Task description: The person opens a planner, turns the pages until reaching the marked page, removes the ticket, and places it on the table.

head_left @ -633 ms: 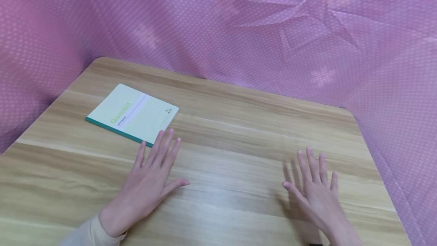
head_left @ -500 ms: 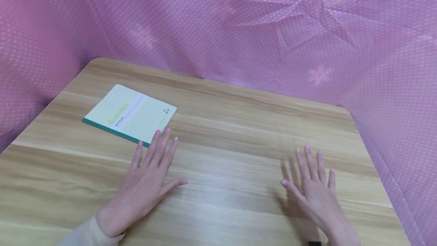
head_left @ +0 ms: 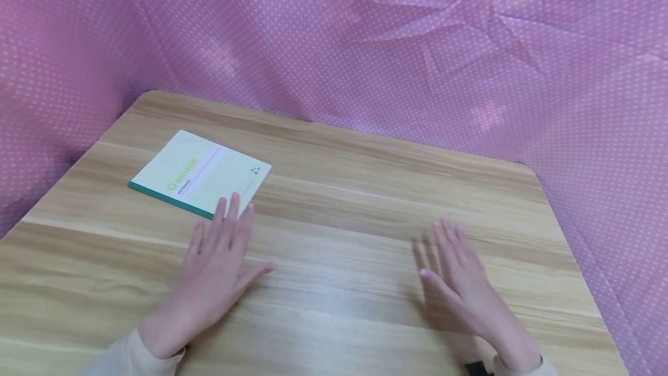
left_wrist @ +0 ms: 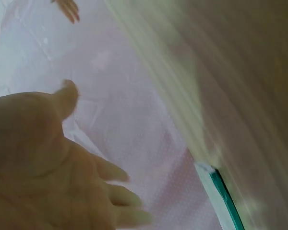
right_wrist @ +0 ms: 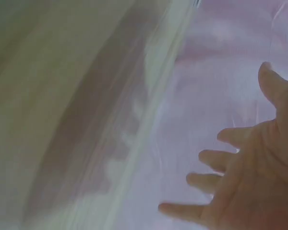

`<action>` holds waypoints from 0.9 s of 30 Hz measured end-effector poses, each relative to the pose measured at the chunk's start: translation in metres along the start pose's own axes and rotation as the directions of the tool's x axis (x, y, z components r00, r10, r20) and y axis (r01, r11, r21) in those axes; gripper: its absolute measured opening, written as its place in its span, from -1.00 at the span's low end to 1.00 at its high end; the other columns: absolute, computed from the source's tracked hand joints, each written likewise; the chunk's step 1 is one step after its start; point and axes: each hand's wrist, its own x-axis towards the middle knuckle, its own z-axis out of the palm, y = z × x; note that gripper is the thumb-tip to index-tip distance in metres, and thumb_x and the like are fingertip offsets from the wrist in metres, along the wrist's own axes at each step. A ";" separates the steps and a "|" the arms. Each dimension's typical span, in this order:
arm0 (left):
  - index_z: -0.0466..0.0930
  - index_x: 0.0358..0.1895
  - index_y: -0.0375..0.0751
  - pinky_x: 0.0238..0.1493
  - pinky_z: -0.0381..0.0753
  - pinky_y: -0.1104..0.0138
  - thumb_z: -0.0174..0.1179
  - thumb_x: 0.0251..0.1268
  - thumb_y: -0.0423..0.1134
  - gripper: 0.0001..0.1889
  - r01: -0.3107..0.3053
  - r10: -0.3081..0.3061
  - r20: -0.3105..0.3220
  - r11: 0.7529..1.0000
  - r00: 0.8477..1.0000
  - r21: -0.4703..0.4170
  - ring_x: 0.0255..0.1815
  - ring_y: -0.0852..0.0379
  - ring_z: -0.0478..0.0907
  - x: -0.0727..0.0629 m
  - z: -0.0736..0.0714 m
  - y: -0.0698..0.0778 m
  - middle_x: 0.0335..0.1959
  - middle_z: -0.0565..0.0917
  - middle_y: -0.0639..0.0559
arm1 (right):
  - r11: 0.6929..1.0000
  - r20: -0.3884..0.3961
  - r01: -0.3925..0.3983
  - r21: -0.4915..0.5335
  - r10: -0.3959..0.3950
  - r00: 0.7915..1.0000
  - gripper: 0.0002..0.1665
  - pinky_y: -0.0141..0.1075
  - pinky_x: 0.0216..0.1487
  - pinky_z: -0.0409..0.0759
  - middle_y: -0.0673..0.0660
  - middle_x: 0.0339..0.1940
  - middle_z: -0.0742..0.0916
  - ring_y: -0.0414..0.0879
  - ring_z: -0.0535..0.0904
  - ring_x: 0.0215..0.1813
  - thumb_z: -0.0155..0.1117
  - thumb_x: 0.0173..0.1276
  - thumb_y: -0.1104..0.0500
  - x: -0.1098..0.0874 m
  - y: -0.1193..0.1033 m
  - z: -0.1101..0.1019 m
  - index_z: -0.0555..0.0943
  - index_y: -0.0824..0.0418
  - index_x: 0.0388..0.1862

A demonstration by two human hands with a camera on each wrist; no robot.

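Note:
A pale green notebook (head_left: 200,173) with a dark green spine lies flat on the wooden table, left of the middle. My left hand (head_left: 211,274) is just on the near side of it, fingers straight and thumb spread. In the head view its fingertips overlap the notebook's near corner; the left wrist view shows the palm (left_wrist: 43,172) raised off the tabletop, with the notebook (left_wrist: 225,201) apart from it. Over the right part of the table hovers my right hand (head_left: 469,289), fingers extended, its shadow beside it. Neither hand holds anything.
The wood-grain table (head_left: 334,202) has rounded far corners. A pink dotted cloth (head_left: 334,45) hangs behind it and along both sides. A small black item (head_left: 476,368) shows at my right wrist, partly cut off by the frame's edge.
Both hands have shifted slightly to the left. The right hand has turned, and its fingers now look closer together. The notebook stays where it was on the table.

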 end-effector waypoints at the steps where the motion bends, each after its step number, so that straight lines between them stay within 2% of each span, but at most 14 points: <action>1: -0.27 0.57 -0.29 0.43 -0.28 -0.24 0.07 0.39 0.22 0.00 0.048 -0.047 0.023 0.999 0.999 -0.013 0.57 -0.22 -0.43 0.000 -0.002 -0.004 0.58 -0.38 -0.26 | 0.999 0.024 0.024 0.048 -0.025 0.999 -0.03 0.24 0.45 -0.26 0.12 0.62 -0.14 0.17 -0.31 0.59 0.10 0.51 -0.04 0.007 -0.002 0.001 -0.26 0.02 0.63; 4: -0.28 0.54 -0.42 0.38 -0.24 -0.32 -0.04 0.46 0.23 -0.03 0.163 -0.159 0.086 0.986 0.983 -0.038 0.54 -0.36 -0.39 0.000 -0.007 -0.020 0.53 -0.29 -0.45 | 0.983 0.097 0.080 0.163 -0.097 0.991 -0.05 0.19 0.46 -0.09 0.13 0.62 -0.02 0.15 -0.15 0.59 0.12 0.50 -0.05 0.034 -0.012 0.007 -0.18 0.05 0.63; 7: -0.27 0.49 -0.57 0.34 -0.24 -0.36 -0.16 0.49 0.26 -0.03 0.245 -0.236 0.147 0.968 0.961 -0.047 0.49 -0.50 -0.29 0.001 -0.012 -0.039 0.47 -0.20 -0.61 | 0.963 0.180 0.090 0.254 -0.138 0.974 -0.09 0.08 0.45 0.07 0.11 0.60 0.12 0.08 0.05 0.56 0.12 0.50 -0.08 0.065 -0.024 0.015 -0.10 0.03 0.63; 9: -0.23 0.45 -0.67 0.31 -0.19 -0.39 -0.18 0.49 0.28 0.00 0.282 -0.272 0.167 0.959 0.948 -0.036 0.45 -0.57 -0.20 0.004 -0.016 -0.052 0.42 -0.12 -0.68 | 0.947 0.218 0.094 0.309 -0.167 0.962 -0.15 0.01 0.44 0.13 0.10 0.57 0.20 0.05 0.14 0.53 0.11 0.51 -0.05 0.088 -0.033 0.021 -0.02 0.06 0.62; 13: -0.22 0.38 -0.78 0.25 -0.18 -0.44 -0.22 0.44 0.35 0.08 0.354 -0.341 0.220 0.935 0.914 -0.026 0.39 -0.65 -0.16 0.013 -0.023 -0.077 0.35 -0.09 -0.77 | 0.906 0.245 0.105 0.409 -0.220 0.944 -0.25 -0.08 0.43 0.20 0.11 0.54 0.28 0.08 0.23 0.49 0.11 0.53 0.06 0.134 -0.050 0.035 0.10 0.19 0.58; 14: -0.18 0.35 -0.81 0.23 -0.14 -0.45 -0.23 0.44 0.36 0.09 0.363 -0.351 0.228 0.932 0.908 -0.014 0.37 -0.65 -0.13 0.016 -0.025 -0.083 0.33 -0.06 -0.77 | 0.896 0.243 0.112 0.429 -0.234 0.941 -0.27 -0.09 0.42 0.22 0.13 0.53 0.30 0.09 0.25 0.48 0.11 0.53 0.09 0.145 -0.055 0.039 0.12 0.22 0.56; 19: -0.17 0.27 -0.91 0.15 -0.05 -0.46 -0.32 0.41 0.42 0.15 0.417 -0.408 0.306 0.908 0.860 0.039 0.30 -0.67 -0.10 0.023 -0.032 -0.109 0.27 -0.06 -0.83 | 0.849 0.234 0.115 0.515 -0.268 0.935 -0.34 -0.23 0.40 0.28 0.23 0.44 0.42 0.06 0.36 0.42 0.15 0.50 0.21 0.197 -0.079 0.064 0.23 0.36 0.48; 21: -0.17 0.24 -0.95 0.12 -0.01 -0.47 -0.34 0.40 0.44 0.18 0.434 -0.429 0.320 0.899 0.845 0.060 0.26 -0.68 -0.04 0.026 -0.033 -0.117 0.23 -0.04 -0.85 | 0.844 0.242 0.098 0.527 -0.259 0.935 -0.36 -0.29 0.39 0.27 0.22 0.42 0.44 0.01 0.37 0.41 0.15 0.49 0.22 0.215 -0.090 0.073 0.25 0.37 0.47; 25: -0.12 0.19 -0.99 0.04 0.06 -0.47 -0.34 0.38 0.45 0.20 0.455 -0.458 0.309 0.886 0.833 0.088 0.13 -0.66 0.09 0.031 -0.031 -0.126 0.10 0.06 -0.85 | 0.834 0.263 0.039 0.551 -0.217 0.940 -0.37 -0.36 0.39 0.25 0.15 0.42 0.47 -0.10 0.38 0.40 0.15 0.49 0.21 0.247 -0.106 0.086 0.28 0.31 0.47; 27: -0.13 0.19 -0.99 0.03 0.06 -0.47 -0.35 0.37 0.46 0.21 0.463 -0.467 0.303 0.882 0.831 0.090 0.13 -0.67 0.09 0.034 -0.031 -0.128 0.11 0.05 -0.86 | 0.821 0.261 0.013 0.570 -0.196 0.945 -0.38 -0.38 0.38 0.25 0.12 0.41 0.48 -0.13 0.39 0.39 0.16 0.48 0.21 0.260 -0.113 0.091 0.29 0.28 0.47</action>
